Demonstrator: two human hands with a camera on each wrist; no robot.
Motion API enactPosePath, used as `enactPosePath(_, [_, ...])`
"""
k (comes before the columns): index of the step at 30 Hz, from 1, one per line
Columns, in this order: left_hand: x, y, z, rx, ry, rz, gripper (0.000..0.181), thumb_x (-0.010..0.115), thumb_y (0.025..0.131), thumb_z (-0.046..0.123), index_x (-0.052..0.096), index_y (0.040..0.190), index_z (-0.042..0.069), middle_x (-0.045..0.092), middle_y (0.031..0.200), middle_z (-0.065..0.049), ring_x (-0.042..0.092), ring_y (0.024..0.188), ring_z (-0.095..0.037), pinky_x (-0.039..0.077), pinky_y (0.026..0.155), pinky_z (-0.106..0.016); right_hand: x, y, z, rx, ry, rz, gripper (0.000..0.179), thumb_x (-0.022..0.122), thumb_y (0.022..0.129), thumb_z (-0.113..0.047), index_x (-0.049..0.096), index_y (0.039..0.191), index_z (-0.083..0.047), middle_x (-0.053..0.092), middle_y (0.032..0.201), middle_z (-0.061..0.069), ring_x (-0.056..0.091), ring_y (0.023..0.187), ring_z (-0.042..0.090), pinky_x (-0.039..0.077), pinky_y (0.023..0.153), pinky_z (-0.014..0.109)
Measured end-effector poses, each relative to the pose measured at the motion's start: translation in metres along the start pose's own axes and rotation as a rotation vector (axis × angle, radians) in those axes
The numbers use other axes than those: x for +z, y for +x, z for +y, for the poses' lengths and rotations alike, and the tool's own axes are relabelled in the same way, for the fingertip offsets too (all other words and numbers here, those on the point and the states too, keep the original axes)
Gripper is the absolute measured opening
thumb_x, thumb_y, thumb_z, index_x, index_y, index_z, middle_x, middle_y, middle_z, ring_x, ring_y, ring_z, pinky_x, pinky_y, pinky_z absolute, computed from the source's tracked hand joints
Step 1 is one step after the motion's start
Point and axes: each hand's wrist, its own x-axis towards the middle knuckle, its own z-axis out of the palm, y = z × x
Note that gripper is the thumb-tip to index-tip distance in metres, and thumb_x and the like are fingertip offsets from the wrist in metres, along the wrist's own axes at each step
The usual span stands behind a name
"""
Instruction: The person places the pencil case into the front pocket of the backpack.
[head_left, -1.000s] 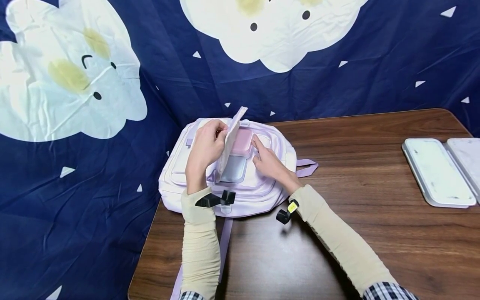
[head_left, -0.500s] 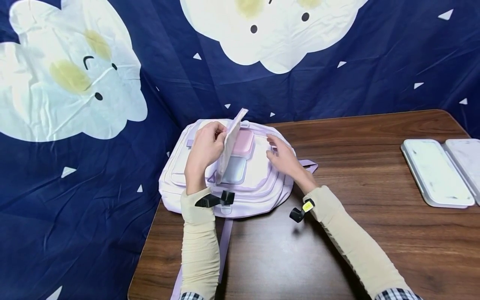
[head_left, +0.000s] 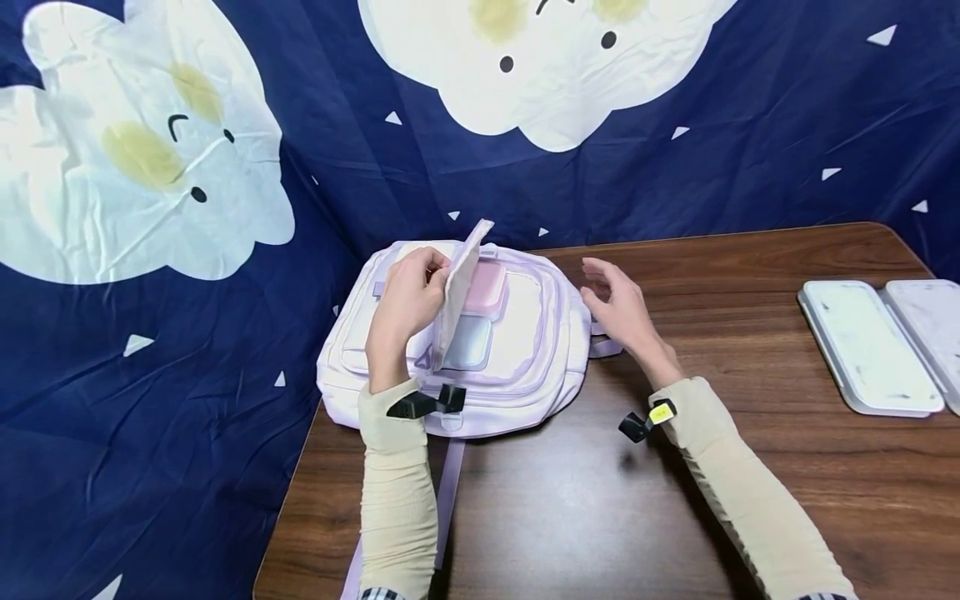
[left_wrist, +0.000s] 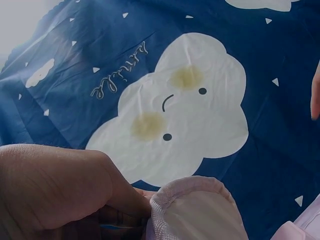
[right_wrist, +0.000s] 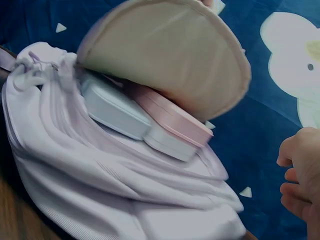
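A pale lilac backpack (head_left: 517, 408) lies on the table with its front pocket open. My left hand (head_left: 408, 296) pinches the edge of the pocket's flap (head_left: 459, 292) and holds it raised; the left wrist view shows the fingers at the flap's rim (left_wrist: 160, 202). Inside the pocket sit a pink box (head_left: 486, 287) and a pale blue box (head_left: 468, 342), side by side. The right wrist view shows a white part (right_wrist: 170, 144) under the pink lid. My right hand (head_left: 618, 307) hovers just right of the backpack, fingers loosely bent, holding nothing.
An opened flat white case (head_left: 873, 346) lies at the table's right, its two halves side by side. A lilac strap (head_left: 450, 500) hangs down from the backpack's near side. Behind the wooden table (head_left: 735, 300) hangs a dark blue cloth (head_left: 420, 175) with clouds.
My right hand has drawn back from beside the pink box, moving right past the backpack's edge. My left hand still holds the flap up, and both boxes stay in the pocket.
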Motion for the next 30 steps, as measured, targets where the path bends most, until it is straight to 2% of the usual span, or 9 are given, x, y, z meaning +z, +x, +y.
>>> enactPosePath(12, [-0.001, -0.003, -0.002, -0.011, -0.005, -0.004, 0.015, 0.053, 0.093, 0.010, 0.065, 0.096, 0.003, 0.065, 0.091, -0.010, 0.057, 0.085, -0.023, 0.045, 0.079, -0.037, -0.049, -0.011, 0.022, 0.069, -0.091, 0.092, 0.047, 0.061, 0.088, -0.008, 0.050, 0.133, -0.001, 0.057, 0.128, 0.021, 0.055, 0.116, 0.034, 0.045, 0.097, 0.044])
enactPosePath(14, [-0.001, -0.002, -0.002, -0.007, -0.006, -0.004, 0.015, 0.053, 0.093, 0.010, 0.065, 0.097, 0.003, 0.065, 0.091, -0.011, 0.057, 0.085, -0.024, 0.045, 0.079, -0.038, -0.056, -0.013, 0.026, 0.079, -0.103, 0.114, 0.047, 0.062, 0.088, -0.007, 0.050, 0.133, -0.001, 0.058, 0.126, 0.021, 0.056, 0.114, 0.033, 0.046, 0.097, 0.041])
enactPosePath(17, [-0.001, -0.002, -0.002, -0.004, -0.009, -0.002, 0.015, 0.052, 0.093, 0.010, 0.065, 0.097, 0.003, 0.065, 0.092, -0.011, 0.058, 0.086, -0.024, 0.045, 0.080, -0.039, -0.064, -0.016, 0.029, 0.091, -0.129, 0.137, 0.048, 0.063, 0.087, -0.008, 0.051, 0.133, -0.003, 0.059, 0.126, 0.019, 0.057, 0.113, 0.031, 0.046, 0.096, 0.030])
enactPosePath(21, [-0.002, -0.002, -0.002, -0.009, -0.013, -0.002, 0.015, 0.053, 0.093, 0.010, 0.065, 0.097, 0.002, 0.065, 0.092, -0.011, 0.057, 0.086, -0.024, 0.045, 0.080, -0.038, -0.077, -0.019, 0.034, 0.095, -0.163, 0.155, 0.048, 0.064, 0.087, -0.010, 0.051, 0.133, -0.003, 0.059, 0.126, 0.019, 0.057, 0.113, 0.031, 0.042, 0.090, 0.014])
enactPosePath(23, [-0.002, -0.002, -0.002, -0.009, -0.013, -0.004, 0.015, 0.053, 0.093, 0.010, 0.065, 0.097, 0.002, 0.065, 0.092, -0.011, 0.057, 0.086, -0.024, 0.045, 0.080, -0.038, -0.084, -0.021, 0.037, 0.096, -0.182, 0.164, 0.048, 0.064, 0.087, -0.011, 0.051, 0.133, -0.004, 0.058, 0.126, 0.019, 0.056, 0.112, 0.031, 0.041, 0.088, 0.010])
enactPosePath(25, [-0.002, -0.002, -0.002, -0.007, -0.014, -0.005, 0.015, 0.053, 0.093, 0.010, 0.065, 0.097, 0.002, 0.065, 0.092, -0.011, 0.057, 0.087, -0.024, 0.045, 0.080, -0.038, -0.091, -0.023, 0.038, 0.103, -0.194, 0.179, 0.049, 0.064, 0.088, -0.012, 0.051, 0.134, -0.004, 0.058, 0.127, 0.019, 0.057, 0.111, 0.024, 0.040, 0.088, 0.009])
enactPosePath(30, [-0.002, -0.002, -0.003, -0.006, -0.018, -0.005, 0.015, 0.053, 0.093, 0.010, 0.065, 0.097, 0.003, 0.065, 0.092, -0.011, 0.057, 0.087, -0.024, 0.045, 0.080, -0.039, -0.109, -0.029, 0.038, 0.137, -0.191, 0.223, 0.049, 0.065, 0.088, -0.014, 0.051, 0.134, -0.006, 0.057, 0.128, 0.019, 0.049, 0.102, -0.009, 0.043, 0.093, 0.015])
